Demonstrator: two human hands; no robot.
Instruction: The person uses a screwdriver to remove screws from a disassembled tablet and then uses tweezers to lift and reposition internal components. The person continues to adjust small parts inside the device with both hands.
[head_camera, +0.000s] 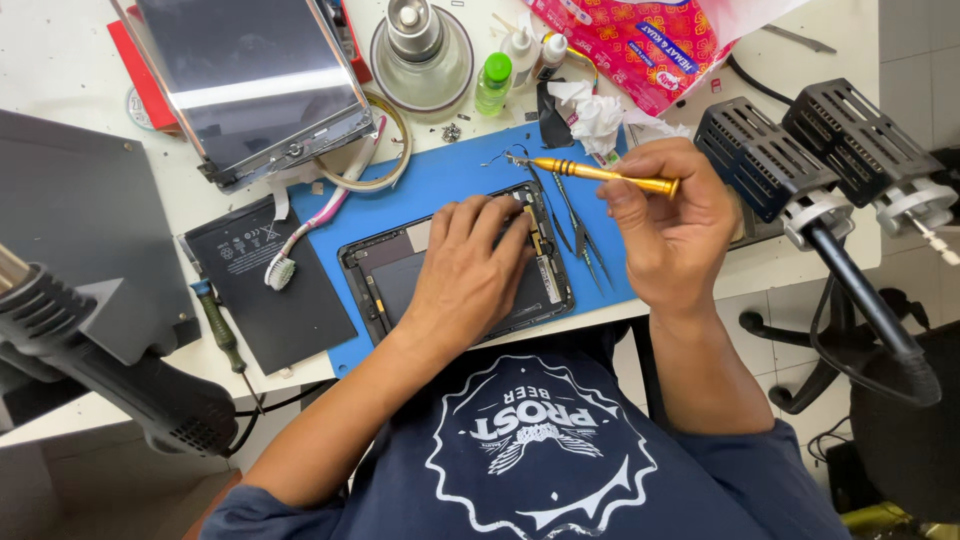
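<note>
Head view: your left hand (470, 270) lies flat, fingers loose, on the opened tablet (455, 265); keep it pinned. Your right hand (668, 222) grips the gold screwdriver (600, 173); seat its tip squarely before turning.

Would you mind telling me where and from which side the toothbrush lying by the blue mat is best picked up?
Take the toothbrush by the middle of its handle, coming from above. It lies flat and slanted, bristle head low at the left on the black battery pack, tail up toward the coiled cable. The mid-handle looks bare on both sides, so a pinch across its narrow width should fit; the tail end is crowded.
</note>
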